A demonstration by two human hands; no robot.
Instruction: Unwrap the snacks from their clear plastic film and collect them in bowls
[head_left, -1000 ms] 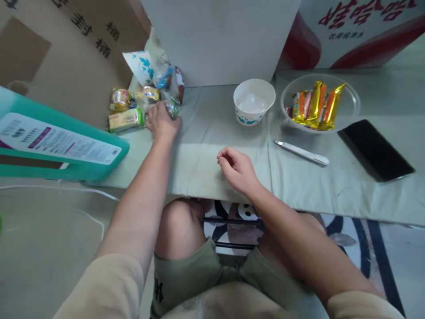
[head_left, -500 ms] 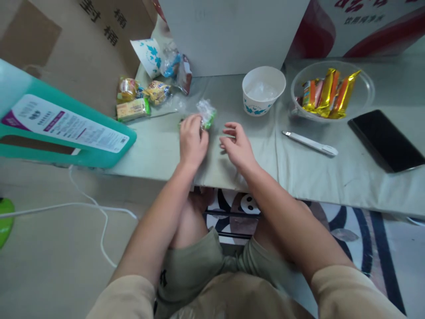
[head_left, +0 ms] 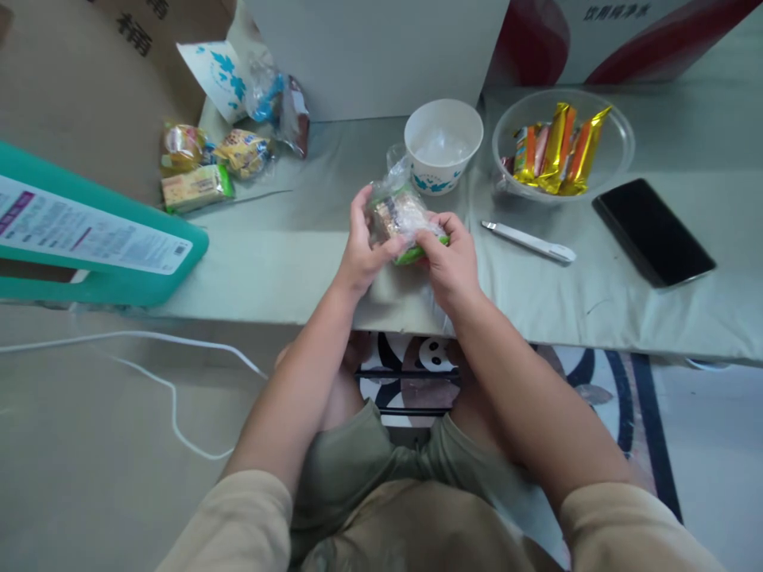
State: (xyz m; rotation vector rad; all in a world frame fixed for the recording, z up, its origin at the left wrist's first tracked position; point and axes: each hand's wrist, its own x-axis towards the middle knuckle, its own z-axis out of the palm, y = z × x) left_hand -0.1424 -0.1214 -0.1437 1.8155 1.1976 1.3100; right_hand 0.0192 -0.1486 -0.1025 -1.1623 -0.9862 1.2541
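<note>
Between both hands is a clear plastic snack packet (head_left: pixel 400 216) with green edging and something brownish inside. My left hand (head_left: pixel 365 250) grips its left side, thumb across the front. On the right side my right hand (head_left: pixel 451 256) pinches the packet near its green edge. The packet is held above the cloth-covered table (head_left: pixel 280 270), tilted. Just behind it stands a white paper cup (head_left: pixel 444 143) with blue leaf prints and clear plastic inside. To the right of my right hand lies a white utility knife (head_left: pixel 528 241).
A clear bowl (head_left: pixel 620 151) of gold-wrapped snacks and a black phone (head_left: pixel 654 230) are at right. At left are a teal jug (head_left: pixel 172 274), several wrapped snacks (head_left: pixel 194 188) and a tipped paper cup (head_left: pixel 214 75). A white box (head_left: pixel 375 56) stands behind.
My left hand has lifted the packet from the table and brought it right. My right hand, previously holding nothing, now grips it too. The view has shifted slightly.
</note>
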